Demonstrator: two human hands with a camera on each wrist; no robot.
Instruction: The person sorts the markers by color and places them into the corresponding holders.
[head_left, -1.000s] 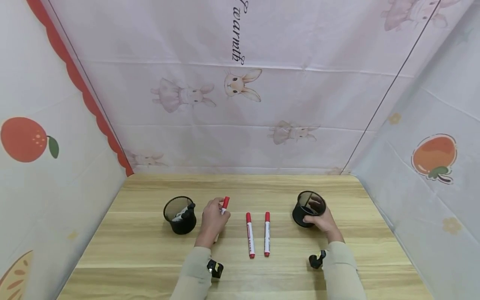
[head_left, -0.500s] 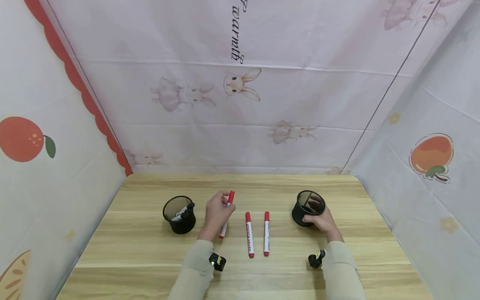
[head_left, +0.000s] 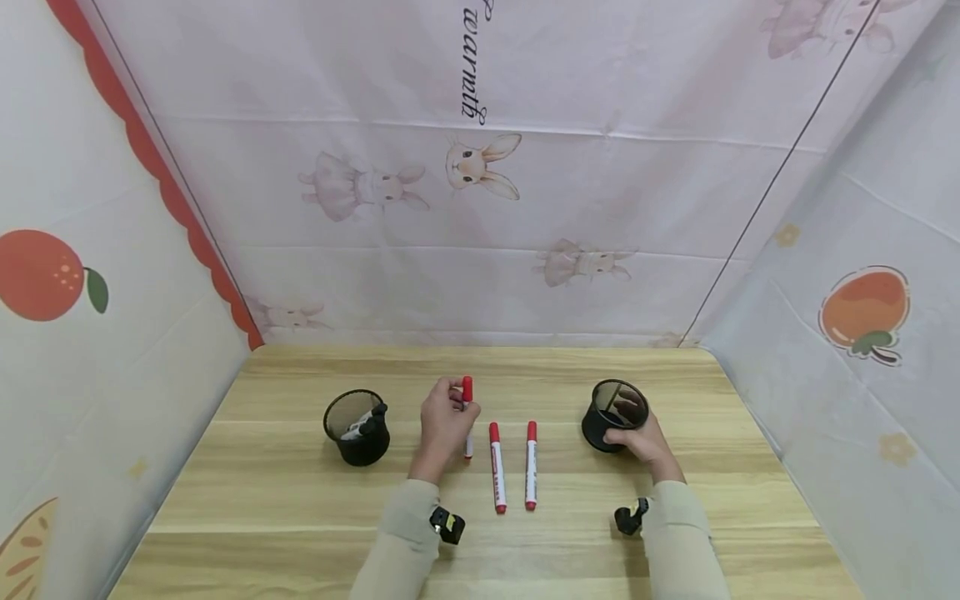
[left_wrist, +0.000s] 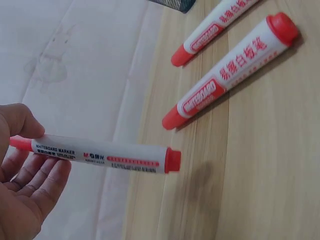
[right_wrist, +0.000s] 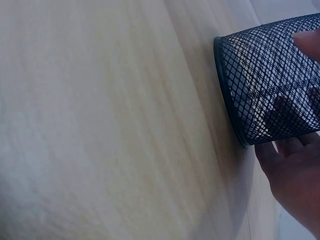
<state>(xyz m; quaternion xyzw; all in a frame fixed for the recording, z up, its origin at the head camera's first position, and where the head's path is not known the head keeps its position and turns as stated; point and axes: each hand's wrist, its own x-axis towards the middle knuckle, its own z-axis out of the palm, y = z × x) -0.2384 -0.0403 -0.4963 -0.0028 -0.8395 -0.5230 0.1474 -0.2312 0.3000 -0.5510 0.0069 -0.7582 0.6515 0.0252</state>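
White cloth (head_left: 112, 417), printed with fruit and edged in red, hangs on the left of the pale wood table (head_left: 247, 517). Toward the table's left, the left cup (head_left: 367, 452), black, stands upright with white items (head_left: 362, 427) inside, their black ends leaning at its right rim. To its right, the left sleeve (head_left: 408, 525) comes in from the near edge, beige, with a wrist camera (head_left: 448, 527) on it. The left hand (head_left: 444, 421) has its thumb and fingers clamped on the held pen (head_left: 467, 389), close to the capped end. That pen lies along the right side of the hand: its red cap sticks out at the far side, and its white barrel runs from the grip toward the near side, to a red end. The left wrist view shows it off the table, the printed barrel jutting from the fingers. Just right of it, the middle pen (head_left: 498, 468) lies on the table; right of that, near but apart, lies the right pen (head_left: 532, 467). Both are white, red caps pointing far. Well to the right, the right cup (head_left: 600, 427), black mesh, stands upright. The right hand (head_left: 647, 439) is clamped round it from the right, thumb on the near side, other fingers showing through the mesh at the far right
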